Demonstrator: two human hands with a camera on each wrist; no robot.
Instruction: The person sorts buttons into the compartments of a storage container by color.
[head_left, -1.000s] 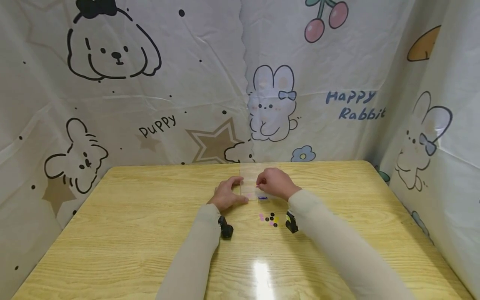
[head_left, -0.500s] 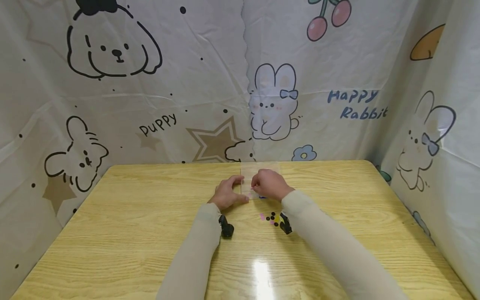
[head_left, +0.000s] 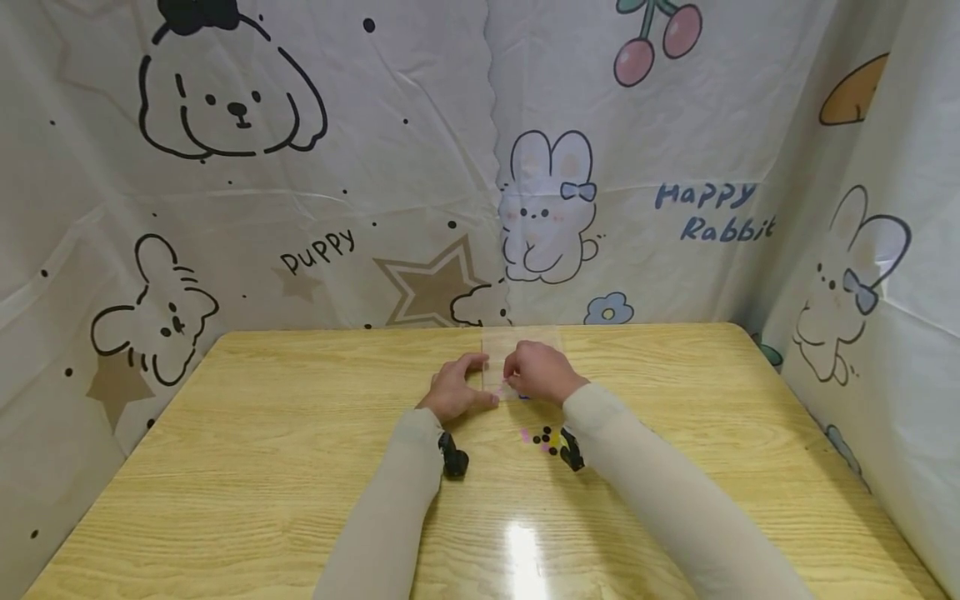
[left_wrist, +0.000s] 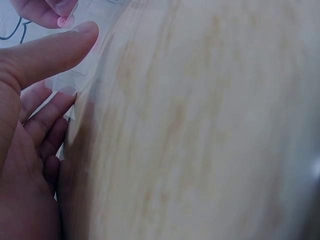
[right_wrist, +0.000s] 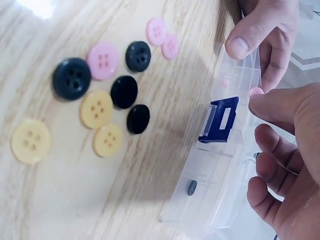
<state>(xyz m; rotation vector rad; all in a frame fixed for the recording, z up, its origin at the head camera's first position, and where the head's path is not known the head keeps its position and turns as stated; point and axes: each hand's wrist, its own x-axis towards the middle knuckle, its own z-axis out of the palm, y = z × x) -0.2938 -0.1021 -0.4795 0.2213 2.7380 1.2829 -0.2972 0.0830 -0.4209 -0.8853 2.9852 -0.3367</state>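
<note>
Pink button (left_wrist: 65, 22): pinched between my thumb and a fingertip, over or at the left part of the box; contact with the rim cannot be told.

Left to right. My left hand (head_left: 453, 390) holds the left end of the box, thumb at the near side, fingers round to the far side; it appears to be steadying. The clear box (right_wrist: 205, 167) sits on the desk (head_left: 300, 467). Through its wall, a second pink button (right_wrist: 225, 81) shows in the left part; then the blue latch (right_wrist: 222, 120) at the middle front; then a dark button (right_wrist: 192, 188) in the right part. My right hand (head_left: 543, 371) has the pink button in its pinch, other fingers bent and apart from it. Nearer me on the desk, loose buttons (right_wrist: 96, 109): black, pink and yellow.

Step in hand, as I judge it: sorting by colour, this pink one bound for the left compartment. Next move calls for lining up inside the walls, lowering, then parting thumb and finger. Risk: button catching on a divider. Sorting looks partway along, loose ones remaining.
</note>
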